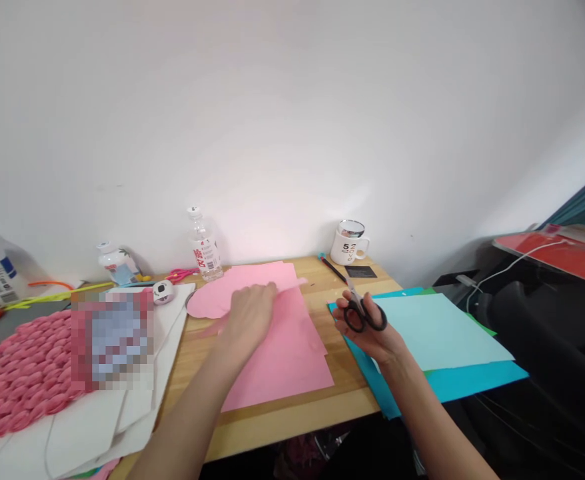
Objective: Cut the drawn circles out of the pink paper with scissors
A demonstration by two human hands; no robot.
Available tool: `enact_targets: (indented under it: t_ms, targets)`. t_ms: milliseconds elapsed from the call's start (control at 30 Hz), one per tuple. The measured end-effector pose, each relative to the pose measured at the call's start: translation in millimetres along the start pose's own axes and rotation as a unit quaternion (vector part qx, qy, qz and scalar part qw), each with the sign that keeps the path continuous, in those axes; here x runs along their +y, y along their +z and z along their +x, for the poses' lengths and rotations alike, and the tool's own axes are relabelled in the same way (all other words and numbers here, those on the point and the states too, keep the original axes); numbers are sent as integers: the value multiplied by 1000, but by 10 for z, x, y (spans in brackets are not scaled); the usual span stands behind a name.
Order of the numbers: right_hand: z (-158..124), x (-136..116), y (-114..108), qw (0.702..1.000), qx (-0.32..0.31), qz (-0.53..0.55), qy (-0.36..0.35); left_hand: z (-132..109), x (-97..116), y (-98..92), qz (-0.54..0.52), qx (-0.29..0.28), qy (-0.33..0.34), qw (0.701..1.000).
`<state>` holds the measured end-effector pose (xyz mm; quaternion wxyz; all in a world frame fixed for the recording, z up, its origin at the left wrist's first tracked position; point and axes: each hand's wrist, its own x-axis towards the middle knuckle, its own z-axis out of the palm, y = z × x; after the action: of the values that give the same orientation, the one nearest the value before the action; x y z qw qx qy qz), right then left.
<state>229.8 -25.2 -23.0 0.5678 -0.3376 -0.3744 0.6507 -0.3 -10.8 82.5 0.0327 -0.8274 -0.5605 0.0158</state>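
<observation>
My left hand (250,310) is over the pink paper (292,353) on the table, its fingers curled down on a cut pink paper piece (292,287) that sticks out to the right of the knuckles. The fingertips are mostly hidden from me. To the left of this hand lies a rounded pink cut-out (207,297). My right hand (367,330), palm turned up, holds a pair of scissors (360,307) by their black handles. The blades point up and away, above the table's right part.
Light blue and turquoise sheets (437,327) overhang the table's right edge. A white mug (345,247), a black pen (333,269) and a dark card (361,272) are at the back. On the left stand a plastic bottle (205,250) and a white jar (117,263), near a pink woven mat (32,367).
</observation>
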Motion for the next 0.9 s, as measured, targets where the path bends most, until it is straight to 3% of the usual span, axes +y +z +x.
enact_targets:
  t_ms: [233,300,333,433,500,633,767,833,900]
  targets:
    - [-9,116,213,982,-55,131,128,-20,-127,-754,61,190,-91,976]
    - [9,84,273,982,-51,127,128,-140,-60,-851,53,250,-51,965]
    - [20,51,303,985,-47,116,117,-210,-8,-856,38,278,6,960]
    - [51,-105,385,994,-40,69,72,-398,178,-693,10,338,249,907]
    - [61,-222,402,994,-48,64,68,-471,287,-487,20,378,352,856]
    - [67,-373,315,986,-12,132,98,-499,413,-117,0,400,375,836]
    - [114,-436,256,983,58,130,117,-488,506,60,-18,413,389,823]
    - [157,-483,312,985,89,106,101,-514,579,139,-32,413,412,812]
    - [202,-555,408,988,107,96,52,-570,661,239,-111,416,418,800]
